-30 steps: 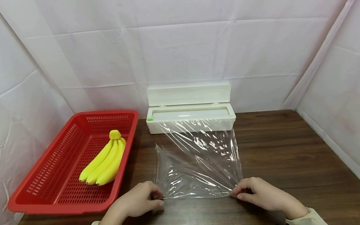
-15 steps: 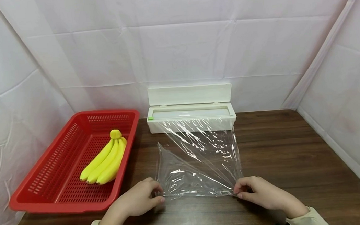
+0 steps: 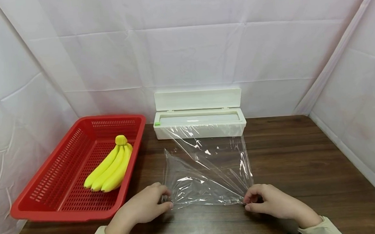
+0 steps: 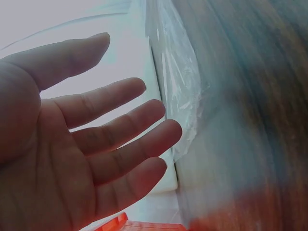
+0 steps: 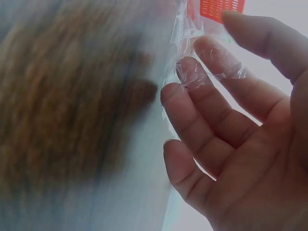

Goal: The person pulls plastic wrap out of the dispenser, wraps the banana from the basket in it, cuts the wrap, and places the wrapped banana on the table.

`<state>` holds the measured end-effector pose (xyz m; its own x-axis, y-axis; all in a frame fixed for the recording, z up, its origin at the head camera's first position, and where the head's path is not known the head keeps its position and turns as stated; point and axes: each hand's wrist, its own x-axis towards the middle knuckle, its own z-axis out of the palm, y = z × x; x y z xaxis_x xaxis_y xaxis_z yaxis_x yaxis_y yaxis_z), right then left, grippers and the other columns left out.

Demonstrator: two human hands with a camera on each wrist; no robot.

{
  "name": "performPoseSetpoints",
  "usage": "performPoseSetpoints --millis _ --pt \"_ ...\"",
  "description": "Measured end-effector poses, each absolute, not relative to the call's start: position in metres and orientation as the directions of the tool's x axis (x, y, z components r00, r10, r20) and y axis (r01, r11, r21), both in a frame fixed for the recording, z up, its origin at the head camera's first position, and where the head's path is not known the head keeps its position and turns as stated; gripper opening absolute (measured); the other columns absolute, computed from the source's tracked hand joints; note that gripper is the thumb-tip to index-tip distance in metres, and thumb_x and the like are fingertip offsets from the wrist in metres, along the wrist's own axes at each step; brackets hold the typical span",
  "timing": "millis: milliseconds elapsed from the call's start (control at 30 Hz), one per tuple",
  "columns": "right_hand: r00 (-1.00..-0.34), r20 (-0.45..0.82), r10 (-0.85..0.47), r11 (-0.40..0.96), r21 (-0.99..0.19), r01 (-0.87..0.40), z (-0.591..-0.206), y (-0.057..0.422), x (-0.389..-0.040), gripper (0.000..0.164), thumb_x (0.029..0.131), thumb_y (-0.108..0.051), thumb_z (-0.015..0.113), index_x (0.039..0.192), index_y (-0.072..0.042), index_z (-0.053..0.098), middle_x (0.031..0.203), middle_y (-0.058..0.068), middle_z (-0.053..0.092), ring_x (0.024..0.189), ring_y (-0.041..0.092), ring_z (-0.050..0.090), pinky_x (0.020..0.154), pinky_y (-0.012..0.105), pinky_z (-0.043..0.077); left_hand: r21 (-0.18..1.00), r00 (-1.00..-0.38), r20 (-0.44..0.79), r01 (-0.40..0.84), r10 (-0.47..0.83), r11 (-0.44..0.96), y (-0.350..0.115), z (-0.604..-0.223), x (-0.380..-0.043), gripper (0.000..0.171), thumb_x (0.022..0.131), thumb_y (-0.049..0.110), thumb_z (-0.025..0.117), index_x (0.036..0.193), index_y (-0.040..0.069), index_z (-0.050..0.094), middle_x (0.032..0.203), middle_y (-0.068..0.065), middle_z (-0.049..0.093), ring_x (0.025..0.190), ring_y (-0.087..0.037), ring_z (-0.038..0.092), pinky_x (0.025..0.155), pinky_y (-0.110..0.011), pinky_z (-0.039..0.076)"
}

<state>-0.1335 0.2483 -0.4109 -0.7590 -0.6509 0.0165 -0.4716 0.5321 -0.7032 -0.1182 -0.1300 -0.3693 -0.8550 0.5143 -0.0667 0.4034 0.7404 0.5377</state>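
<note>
A sheet of clear plastic wrap [image 3: 195, 188] runs from a white wrap dispenser [image 3: 201, 131] toward the front of the wooden table, creased diagonally, its left back corner folded forward. My left hand [image 3: 149, 204] is at its front left corner. In the left wrist view the fingers [image 4: 130, 149] are apart and nearly straight, holding nothing, with the wrap beyond their tips. My right hand [image 3: 270, 201] is at the front right corner. The right wrist view shows wrap lying across the fingertips [image 5: 179, 101], the thumb apart from them.
A red plastic basket [image 3: 64, 214] stands on the left, with a bunch of yellow bananas [image 3: 110, 171] inside. The dispenser's lid [image 3: 198, 99] is raised, and a small green slider [image 3: 157, 124] sits at its left end. White cloth [image 3: 187, 56] encloses the back and sides.
The left hand has shifted slightly right at the wrap's corner. My right hand moved slightly right early on, then stayed nearly still. The diagonal crease in the wrap has altered a little.
</note>
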Motion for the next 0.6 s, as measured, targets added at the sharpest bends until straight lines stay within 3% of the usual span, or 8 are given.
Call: performPoseSetpoints --millis 367,600 --pt "-0.769 0.079 -0.635 0.566 -0.629 -0.532 -0.408 0.245 -0.133 0.015 0.094 -0.025 0.058 0.085 -0.024 0.070 0.080 -0.016 0.059 0.073 -0.006 0.046 0.061 0.018 0.040 0.535 -0.865 -0.089 0.377 0.494 0.756 -0.126 -0.361 -0.121 0.031 0.085 0.024 0.068 0.106 0.000 0.065 0.097 -0.007 0.061 0.081 -0.016 0.055 0.073 -0.035 0.048" --pt "-0.730 0.165 -0.663 0.521 -0.597 -0.609 -0.412 0.246 -0.135 0.011 0.089 -0.013 0.063 0.087 -0.020 0.071 0.089 -0.013 0.064 0.085 -0.005 0.055 0.071 0.023 0.049 0.521 -0.868 -0.083 0.381 0.489 0.764 -0.124 -0.355 -0.122 0.033 0.085 0.024 0.068 0.107 -0.001 0.065 0.098 -0.009 0.062 0.082 -0.015 0.055 0.076 -0.037 0.049"
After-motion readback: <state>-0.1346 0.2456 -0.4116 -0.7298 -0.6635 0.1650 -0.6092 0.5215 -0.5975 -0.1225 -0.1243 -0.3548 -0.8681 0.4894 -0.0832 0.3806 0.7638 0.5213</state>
